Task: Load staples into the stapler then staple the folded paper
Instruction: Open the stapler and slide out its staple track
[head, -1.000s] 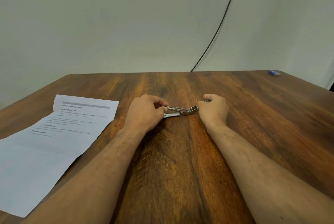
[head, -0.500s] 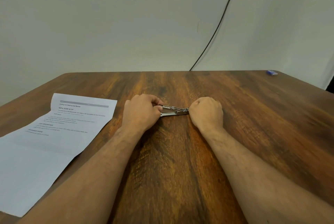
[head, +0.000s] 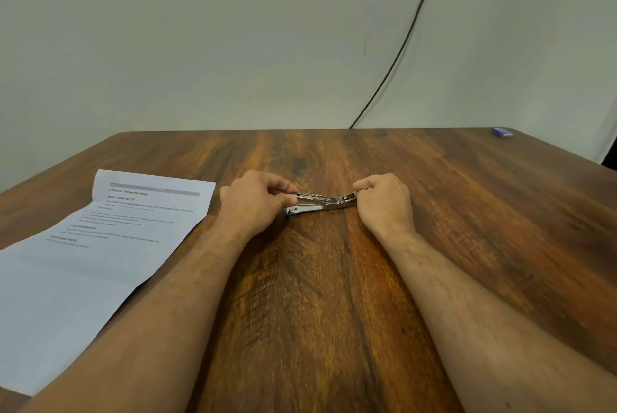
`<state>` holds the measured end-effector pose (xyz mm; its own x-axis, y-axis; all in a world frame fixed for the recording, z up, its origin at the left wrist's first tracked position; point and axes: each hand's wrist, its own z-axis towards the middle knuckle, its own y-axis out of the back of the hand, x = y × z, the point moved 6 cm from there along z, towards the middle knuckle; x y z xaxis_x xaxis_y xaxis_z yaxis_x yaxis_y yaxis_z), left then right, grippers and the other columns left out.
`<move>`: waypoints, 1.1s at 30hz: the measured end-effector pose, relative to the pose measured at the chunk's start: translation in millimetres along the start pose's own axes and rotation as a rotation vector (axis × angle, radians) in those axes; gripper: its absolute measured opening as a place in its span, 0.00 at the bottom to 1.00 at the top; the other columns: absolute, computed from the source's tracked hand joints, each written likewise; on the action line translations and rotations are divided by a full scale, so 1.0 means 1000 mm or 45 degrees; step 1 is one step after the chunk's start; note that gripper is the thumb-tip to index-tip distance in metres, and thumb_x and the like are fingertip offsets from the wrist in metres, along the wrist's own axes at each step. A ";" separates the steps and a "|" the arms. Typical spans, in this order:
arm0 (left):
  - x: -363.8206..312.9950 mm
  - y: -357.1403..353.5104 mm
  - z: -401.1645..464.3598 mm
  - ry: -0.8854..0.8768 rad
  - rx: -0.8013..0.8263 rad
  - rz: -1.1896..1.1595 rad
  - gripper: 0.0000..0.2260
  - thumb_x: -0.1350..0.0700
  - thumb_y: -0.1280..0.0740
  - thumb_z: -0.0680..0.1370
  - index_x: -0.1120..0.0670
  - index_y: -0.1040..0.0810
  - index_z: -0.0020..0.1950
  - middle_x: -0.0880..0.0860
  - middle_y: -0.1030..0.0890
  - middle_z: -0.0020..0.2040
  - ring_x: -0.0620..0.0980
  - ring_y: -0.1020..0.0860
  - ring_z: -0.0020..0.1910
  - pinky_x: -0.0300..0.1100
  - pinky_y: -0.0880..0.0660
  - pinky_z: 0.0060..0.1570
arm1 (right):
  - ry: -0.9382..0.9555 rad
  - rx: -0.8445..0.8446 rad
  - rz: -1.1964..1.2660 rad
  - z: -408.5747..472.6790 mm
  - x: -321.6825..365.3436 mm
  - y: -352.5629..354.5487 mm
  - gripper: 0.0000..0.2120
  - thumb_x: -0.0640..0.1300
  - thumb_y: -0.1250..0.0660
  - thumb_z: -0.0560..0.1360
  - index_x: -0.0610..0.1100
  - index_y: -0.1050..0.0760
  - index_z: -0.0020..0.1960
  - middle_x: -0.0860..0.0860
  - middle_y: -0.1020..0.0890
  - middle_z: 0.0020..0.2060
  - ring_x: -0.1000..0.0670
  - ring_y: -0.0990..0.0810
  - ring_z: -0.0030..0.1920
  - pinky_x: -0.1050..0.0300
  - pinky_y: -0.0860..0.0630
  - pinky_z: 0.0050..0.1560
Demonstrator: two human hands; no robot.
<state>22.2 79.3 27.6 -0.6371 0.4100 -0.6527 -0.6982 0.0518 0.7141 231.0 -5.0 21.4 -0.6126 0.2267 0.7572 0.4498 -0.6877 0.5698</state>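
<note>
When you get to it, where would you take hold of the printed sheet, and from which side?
Take the paper at its right long edge, near the far corner beside the left hand. It lies flat on the table, so a pinch from above has little to catch; probably slide fingertips under that edge from the right.

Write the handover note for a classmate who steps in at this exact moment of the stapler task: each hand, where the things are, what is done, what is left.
Left hand: grips the left end of the stapler.
Right hand: grips its right end.
Stapler: swung open, lying flat on the table between the hands. Whether staples sit in the channel cannot be told.
Paper: flat to the left, creased but unfolded, not stapled.
Small blue box, possibly the staples: far right corner of the table.
Done: stapler opened.
Left: confirm or load the staples, close the stapler, fold the paper, staple it.
</note>
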 end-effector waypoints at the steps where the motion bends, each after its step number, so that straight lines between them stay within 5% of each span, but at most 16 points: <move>1: 0.001 0.000 0.000 -0.006 0.009 -0.035 0.09 0.50 0.25 0.76 0.37 0.19 0.38 0.38 0.17 0.43 0.50 0.20 0.53 0.60 0.26 0.62 | 0.006 -0.015 0.007 0.000 0.001 0.001 0.14 0.35 0.37 0.76 0.45 0.14 0.52 0.48 0.18 0.58 0.48 0.21 0.58 0.63 0.32 0.54; 13: -0.003 0.000 -0.002 -0.135 -0.041 -0.018 0.07 0.48 0.25 0.76 0.36 0.15 0.50 0.36 0.17 0.44 0.51 0.23 0.59 0.58 0.30 0.67 | 0.083 0.028 -0.033 -0.003 0.005 0.003 0.15 0.36 0.39 0.76 0.49 0.16 0.51 0.53 0.28 0.52 0.53 0.29 0.50 0.57 0.30 0.53; 20: -0.003 0.001 0.000 -0.112 -0.090 0.060 0.05 0.44 0.25 0.74 0.38 0.14 0.49 0.35 0.19 0.41 0.50 0.23 0.59 0.58 0.30 0.67 | 0.127 0.075 -0.173 -0.004 0.008 -0.003 0.15 0.37 0.36 0.78 0.52 0.16 0.54 0.52 0.23 0.56 0.48 0.25 0.58 0.55 0.30 0.52; 25: 0.001 0.000 0.005 -0.078 -0.126 0.075 0.01 0.43 0.26 0.75 0.37 0.16 0.44 0.35 0.21 0.39 0.52 0.22 0.58 0.58 0.28 0.65 | 0.094 0.060 -0.210 -0.004 0.007 -0.005 0.19 0.34 0.39 0.78 0.53 0.15 0.53 0.52 0.17 0.53 0.49 0.22 0.52 0.57 0.30 0.47; 33: -0.006 -0.004 0.005 -0.220 -0.141 0.252 0.07 0.45 0.29 0.78 0.41 0.14 0.54 0.43 0.15 0.48 0.52 0.24 0.61 0.56 0.34 0.70 | 0.097 0.105 -0.348 -0.009 0.010 -0.002 0.18 0.35 0.41 0.79 0.51 0.15 0.55 0.47 0.14 0.49 0.44 0.19 0.48 0.51 0.23 0.51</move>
<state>30.8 80.8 30.1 -0.7060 0.5520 -0.4437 -0.6033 -0.1406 0.7851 218.2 -7.3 24.4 -0.7640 0.3414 0.5476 0.3106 -0.5493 0.7758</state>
